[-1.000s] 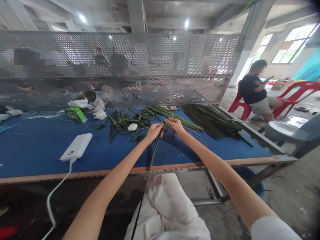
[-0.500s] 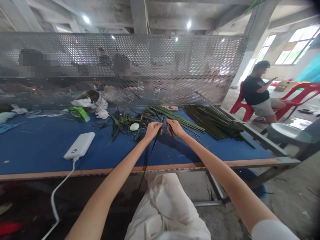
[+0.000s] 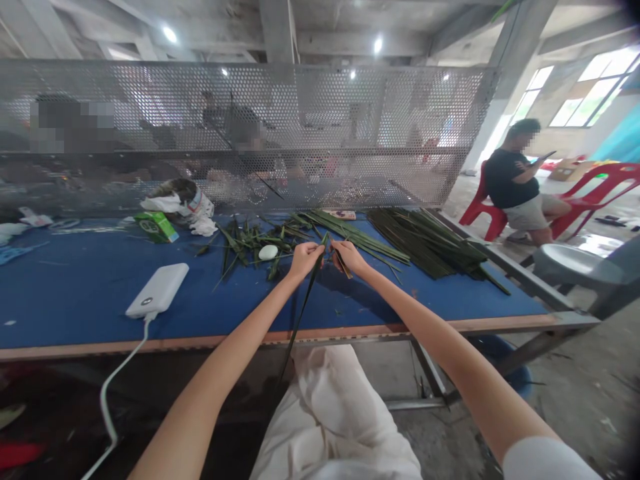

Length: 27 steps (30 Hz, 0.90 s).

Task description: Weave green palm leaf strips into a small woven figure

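Observation:
My left hand (image 3: 306,258) pinches a long green leaf strip (image 3: 306,300), whose tail hangs down past the table's front edge. Close beside it, my right hand (image 3: 349,257) is closed at the strip's upper end, with a short brownish-green piece (image 3: 342,265) sticking out below its fingers. Whether that piece belongs to the same strip, I cannot tell. Behind my left hand lie several folded and cut leaf pieces (image 3: 240,243) and a white oval object (image 3: 268,253). Long green leaf strips (image 3: 367,241) lie beyond my right hand.
A pile of dark leaves (image 3: 425,243) covers the table's right. On the left are a white power bank (image 3: 157,291) with a cable, a green box (image 3: 156,227) and a crumpled bag (image 3: 193,207). A perforated metal screen (image 3: 330,133) stands behind. A person (image 3: 515,177) sits at right.
Both hands stay almost in place, still close together at the strip. The strip's hanging tail has turned a little and looks wider; the view has shifted slightly.

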Each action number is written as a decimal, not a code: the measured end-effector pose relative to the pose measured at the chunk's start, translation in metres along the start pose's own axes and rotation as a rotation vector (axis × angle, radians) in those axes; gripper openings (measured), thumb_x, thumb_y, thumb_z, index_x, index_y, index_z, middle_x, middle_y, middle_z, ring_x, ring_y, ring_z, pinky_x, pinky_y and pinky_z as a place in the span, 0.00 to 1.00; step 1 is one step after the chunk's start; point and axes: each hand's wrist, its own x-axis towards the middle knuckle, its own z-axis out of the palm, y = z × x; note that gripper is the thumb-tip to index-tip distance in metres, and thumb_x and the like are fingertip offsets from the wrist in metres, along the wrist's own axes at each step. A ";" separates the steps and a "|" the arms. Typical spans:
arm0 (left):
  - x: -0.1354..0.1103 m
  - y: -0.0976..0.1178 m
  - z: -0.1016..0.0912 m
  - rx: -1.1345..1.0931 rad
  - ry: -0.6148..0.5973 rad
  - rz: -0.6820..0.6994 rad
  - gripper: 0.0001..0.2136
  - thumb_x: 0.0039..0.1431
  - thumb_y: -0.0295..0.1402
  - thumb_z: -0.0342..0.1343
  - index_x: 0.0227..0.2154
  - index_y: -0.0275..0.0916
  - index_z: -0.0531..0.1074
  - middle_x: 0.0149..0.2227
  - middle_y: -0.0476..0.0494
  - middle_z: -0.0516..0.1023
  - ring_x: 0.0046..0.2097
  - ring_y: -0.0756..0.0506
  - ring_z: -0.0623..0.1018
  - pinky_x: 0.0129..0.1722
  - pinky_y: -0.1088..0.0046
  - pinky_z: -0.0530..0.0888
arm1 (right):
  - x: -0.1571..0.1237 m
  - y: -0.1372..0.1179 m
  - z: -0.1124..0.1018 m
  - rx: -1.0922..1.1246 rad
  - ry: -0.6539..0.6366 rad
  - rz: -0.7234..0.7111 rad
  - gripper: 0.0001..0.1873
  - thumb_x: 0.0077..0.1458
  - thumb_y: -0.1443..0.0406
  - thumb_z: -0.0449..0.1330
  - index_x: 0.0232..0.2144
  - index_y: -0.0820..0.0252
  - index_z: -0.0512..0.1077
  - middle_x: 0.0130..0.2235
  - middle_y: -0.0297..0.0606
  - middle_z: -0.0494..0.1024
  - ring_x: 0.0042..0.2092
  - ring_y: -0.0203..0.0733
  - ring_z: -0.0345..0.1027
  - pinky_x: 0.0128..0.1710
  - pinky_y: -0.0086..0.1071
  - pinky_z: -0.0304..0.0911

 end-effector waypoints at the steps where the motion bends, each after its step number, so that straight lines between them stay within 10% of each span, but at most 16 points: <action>1: 0.000 0.000 0.000 0.002 0.002 -0.001 0.14 0.56 0.30 0.54 0.16 0.37 0.67 0.13 0.49 0.69 0.17 0.51 0.68 0.20 0.76 0.64 | 0.000 0.000 0.000 0.006 -0.001 0.002 0.15 0.65 0.62 0.43 0.28 0.59 0.62 0.10 0.27 0.63 0.11 0.34 0.52 0.11 0.25 0.50; 16: 0.001 -0.002 -0.001 0.057 -0.017 0.026 0.14 0.56 0.33 0.53 0.16 0.37 0.67 0.13 0.49 0.69 0.18 0.50 0.68 0.21 0.75 0.63 | 0.001 0.001 0.000 -0.011 -0.002 0.010 0.14 0.64 0.62 0.44 0.28 0.59 0.62 0.11 0.27 0.62 0.11 0.34 0.52 0.12 0.25 0.50; 27: -0.003 -0.008 -0.003 0.498 0.017 0.263 0.16 0.56 0.35 0.51 0.15 0.38 0.59 0.15 0.52 0.58 0.21 0.52 0.57 0.25 0.73 0.54 | 0.002 0.005 -0.002 0.058 -0.053 0.027 0.16 0.63 0.65 0.42 0.24 0.58 0.60 0.08 0.26 0.58 0.09 0.32 0.47 0.11 0.25 0.47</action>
